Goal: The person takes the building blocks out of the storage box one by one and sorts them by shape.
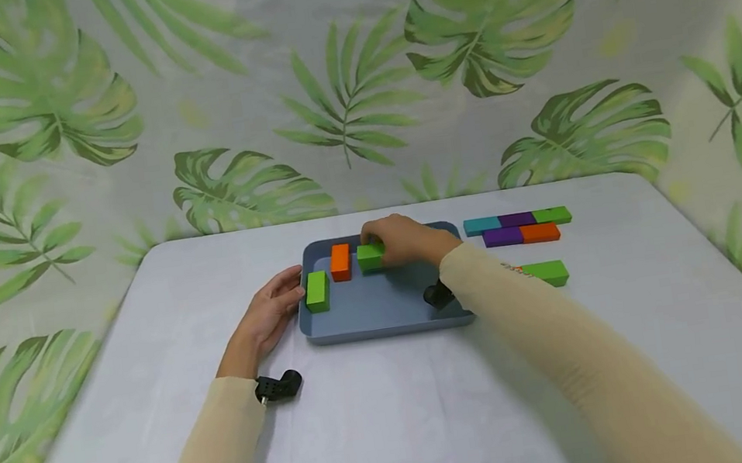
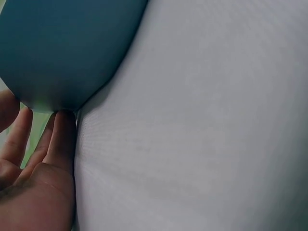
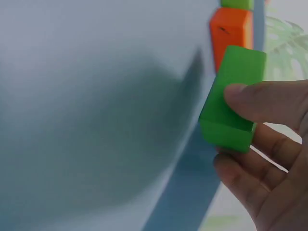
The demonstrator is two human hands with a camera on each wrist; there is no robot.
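Note:
Between thumb and fingers, my right hand [image 1: 407, 241] pinches a green block [image 3: 238, 82] over the back of the grey-blue tray [image 1: 382, 312]. Just left of it in the head view stands an orange block [image 1: 341, 263] inside the tray. Another green block [image 1: 318, 292] lies near the tray's left wall. My left hand [image 1: 270, 319] rests at that left side from outside, fingers loosely extended along the rim. Its fingertips touch the tray's edge in the left wrist view, where the blocks are out of sight.
Right of the tray, a teal block [image 1: 481, 226], purple blocks [image 1: 502, 237], a green block [image 1: 552, 215] and an orange block [image 1: 540, 233] lie in two rows. Nearer, the right sleeve partly covers another green block [image 1: 548, 273]. A leaf-print cloth [image 1: 364, 178] hangs behind the white table [image 1: 381, 418].

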